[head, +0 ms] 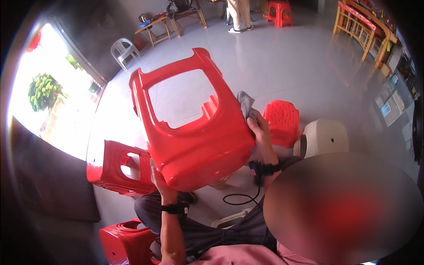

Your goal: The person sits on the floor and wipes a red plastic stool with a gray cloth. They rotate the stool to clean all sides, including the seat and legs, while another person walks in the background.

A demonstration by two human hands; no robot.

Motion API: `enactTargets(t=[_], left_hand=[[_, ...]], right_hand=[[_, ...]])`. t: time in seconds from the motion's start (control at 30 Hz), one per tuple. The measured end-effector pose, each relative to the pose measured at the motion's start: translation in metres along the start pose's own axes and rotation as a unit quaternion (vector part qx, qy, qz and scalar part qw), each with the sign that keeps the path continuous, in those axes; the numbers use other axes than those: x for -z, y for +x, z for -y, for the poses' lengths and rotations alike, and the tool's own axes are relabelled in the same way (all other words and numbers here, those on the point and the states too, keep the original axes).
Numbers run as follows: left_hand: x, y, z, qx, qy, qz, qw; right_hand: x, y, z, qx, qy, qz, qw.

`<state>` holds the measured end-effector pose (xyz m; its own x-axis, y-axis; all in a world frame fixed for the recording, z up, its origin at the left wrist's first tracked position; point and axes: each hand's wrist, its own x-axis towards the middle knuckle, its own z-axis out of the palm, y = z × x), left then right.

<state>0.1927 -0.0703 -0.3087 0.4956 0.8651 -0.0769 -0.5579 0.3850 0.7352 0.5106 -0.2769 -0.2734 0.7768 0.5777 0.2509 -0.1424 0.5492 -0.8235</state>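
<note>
A red plastic stool [202,149] is held up in front of me, tilted, with its legs pointing away and its seat end towards me. My left hand [163,185] grips its lower left corner by the seat end. On the right side, my right hand [259,127] presses a grey cloth [245,102] against the stool. Both wrists wear black straps, and a black cable loops down from the right one. The undersides of both hands are partly hidden by the stool and the cloth.
More red stools lie at the left [116,169] and lower left [127,240]. A small red stool [281,122] and a cream stool [328,137] stand at the right. Further off are a white plastic chair [124,51], a wooden bench [361,25] and a standing person [239,15].
</note>
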Motion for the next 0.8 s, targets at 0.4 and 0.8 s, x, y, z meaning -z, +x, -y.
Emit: enactTargets(t=[0.4,0.8], left_hand=[[-0.012,0.005,-0.021,0.005,0.091,-0.008,0.996],[0.012,0.023,-0.012,0.01,0.187,-0.006,0.982]], right_hand=[[-0.107,-0.039,0.028,0.195,-0.426,0.106,0.877],[-0.125,-0.061,0.025,0.216,-0.687,0.132,0.681]])
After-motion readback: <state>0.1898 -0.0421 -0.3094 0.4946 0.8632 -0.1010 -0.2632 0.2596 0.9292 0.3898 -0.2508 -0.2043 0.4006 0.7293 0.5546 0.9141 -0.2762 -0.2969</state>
